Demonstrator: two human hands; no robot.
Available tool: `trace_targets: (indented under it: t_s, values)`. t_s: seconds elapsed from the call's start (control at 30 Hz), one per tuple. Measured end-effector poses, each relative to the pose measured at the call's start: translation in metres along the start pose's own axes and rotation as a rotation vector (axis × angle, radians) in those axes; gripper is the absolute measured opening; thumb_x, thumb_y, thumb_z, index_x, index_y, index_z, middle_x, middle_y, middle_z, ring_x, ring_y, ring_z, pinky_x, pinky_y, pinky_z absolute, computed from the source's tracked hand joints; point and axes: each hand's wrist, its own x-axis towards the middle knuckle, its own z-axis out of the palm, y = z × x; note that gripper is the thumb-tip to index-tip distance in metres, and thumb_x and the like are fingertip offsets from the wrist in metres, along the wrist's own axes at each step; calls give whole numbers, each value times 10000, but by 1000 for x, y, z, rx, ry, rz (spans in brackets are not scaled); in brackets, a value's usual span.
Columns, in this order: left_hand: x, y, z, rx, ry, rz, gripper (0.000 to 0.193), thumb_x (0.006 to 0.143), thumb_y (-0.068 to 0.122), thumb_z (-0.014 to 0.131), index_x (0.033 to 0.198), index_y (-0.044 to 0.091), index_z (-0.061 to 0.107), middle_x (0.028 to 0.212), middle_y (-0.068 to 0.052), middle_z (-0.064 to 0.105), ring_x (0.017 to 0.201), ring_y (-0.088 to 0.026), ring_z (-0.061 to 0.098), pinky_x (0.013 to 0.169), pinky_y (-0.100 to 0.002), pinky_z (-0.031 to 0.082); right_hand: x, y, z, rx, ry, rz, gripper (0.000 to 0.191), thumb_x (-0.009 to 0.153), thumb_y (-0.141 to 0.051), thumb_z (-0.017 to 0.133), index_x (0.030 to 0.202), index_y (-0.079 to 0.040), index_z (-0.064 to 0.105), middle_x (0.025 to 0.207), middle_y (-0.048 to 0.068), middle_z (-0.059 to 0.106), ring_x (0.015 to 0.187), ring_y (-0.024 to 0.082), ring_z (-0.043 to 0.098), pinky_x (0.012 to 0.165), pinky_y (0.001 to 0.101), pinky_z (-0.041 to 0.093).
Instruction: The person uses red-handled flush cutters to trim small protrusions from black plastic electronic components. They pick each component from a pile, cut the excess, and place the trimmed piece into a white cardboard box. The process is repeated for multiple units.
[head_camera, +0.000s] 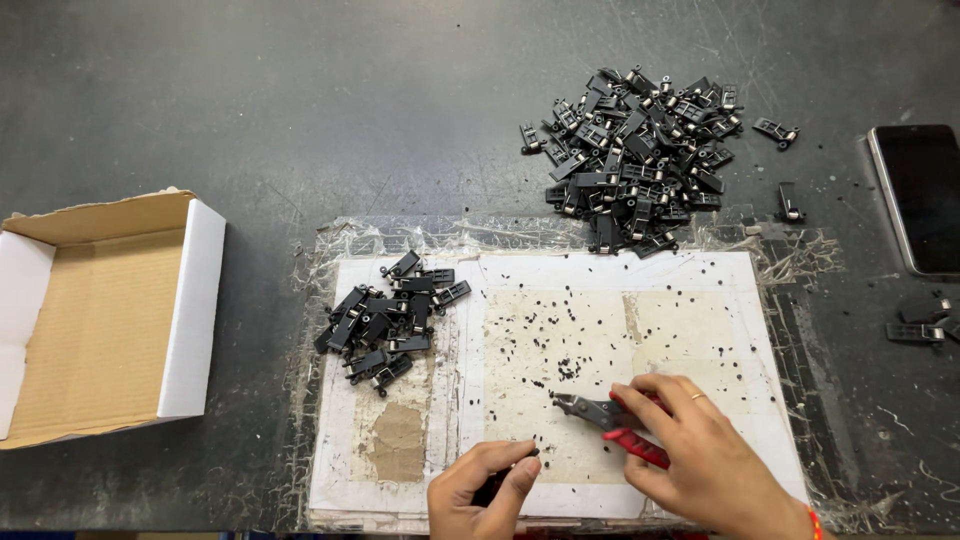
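a: while the right hand (690, 450) clenches around the red-handled cutters (612, 420), their tip points left over the worn white mat (560, 330), low on the tabletop (300, 100).

b: and the left hand (485, 492)?

a: it's pinching one small black part (497, 487) at the mat's near edge, just left of the cutters.

b: where's the stock?

a: big heap of black parts (640, 165) beyond the mat's far right corner, smaller pile (390, 318) on the mat's left side. black crumbs (560, 350) litter the middle.

b: anything else?

a: open cardboard box (100, 320) far left, dark phone (915, 195) far right.
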Motion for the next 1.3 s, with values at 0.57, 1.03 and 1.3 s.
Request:
trace_targets:
  t_s: [0.57, 1.03, 1.3]
  values:
    - [-8, 1, 0, -128, -81, -138, 94, 872, 50, 765, 930, -19, 794, 828, -71, 753, 726, -75, 645, 652, -230, 501, -21, -17, 42, 244, -53, -215, 810, 697, -93, 816, 1458, -131, 542, 1265, 138, 543, 1184, 322, 572, 935, 420, 514]
    - [-7, 13, -2, -37, -93, 42, 60, 862, 24, 757, 903, -11, 784, 825, -84, 784, 785, -101, 717, 714, -249, 563, -21, -15, 45, 388, -127, -186, 719, 725, -32, 756, 1416, -147, 594, 1164, 87, 629, 1062, 278, 650, 856, 390, 585]
    - [-6, 12, 8, -127, -24, -103, 101, 859, 52, 786, 935, -11, 808, 807, -63, 780, 739, -80, 676, 666, -233, 524, -14, -20, 26, 373, -183, -143, 729, 745, -60, 754, 1442, -153, 560, 1155, 95, 633, 1010, 275, 695, 846, 387, 567]
